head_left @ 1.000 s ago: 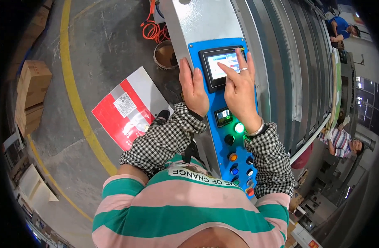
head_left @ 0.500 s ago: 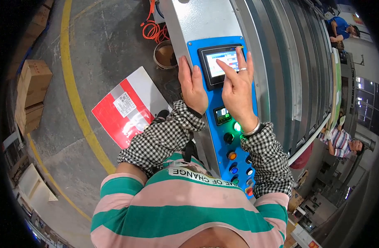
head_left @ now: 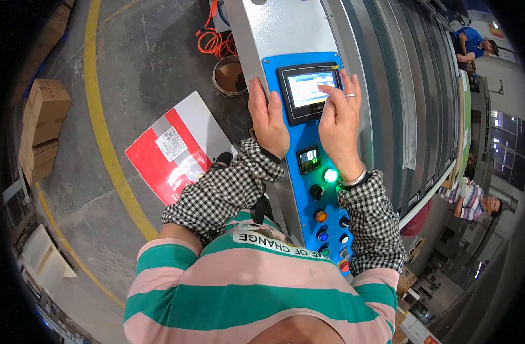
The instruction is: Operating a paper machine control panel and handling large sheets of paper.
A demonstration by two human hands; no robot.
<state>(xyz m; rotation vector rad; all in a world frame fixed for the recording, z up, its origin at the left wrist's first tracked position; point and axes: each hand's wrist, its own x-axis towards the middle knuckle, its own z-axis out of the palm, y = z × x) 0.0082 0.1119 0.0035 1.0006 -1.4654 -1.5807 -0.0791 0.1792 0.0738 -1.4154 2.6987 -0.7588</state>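
Observation:
A touchscreen (head_left: 302,90) in a black frame is lit on the blue control panel (head_left: 299,131) of a machine. My right hand (head_left: 339,117) is over the screen's right edge, index finger bent toward the display and the other fingers stretched out; whether the fingertip touches, I cannot tell. Flat along the panel's left edge lies my left hand (head_left: 270,123), fingers extended and holding nothing. Below the screen are a small digital display (head_left: 309,159), a glowing green light (head_left: 330,175), a black knob (head_left: 316,191) and several coloured buttons.
Long metal rails (head_left: 391,86) run along the machine's right side. At left, a red and white board (head_left: 176,146) leans near a bucket (head_left: 229,76) and a coiled orange hose (head_left: 215,43). Cardboard boxes (head_left: 46,114) stand farther left. Two people are beyond the machine at right.
My right hand has moved slightly right and down, its index finger now bent lower over the screen. The display shows a different, whiter page. My left hand stays in place.

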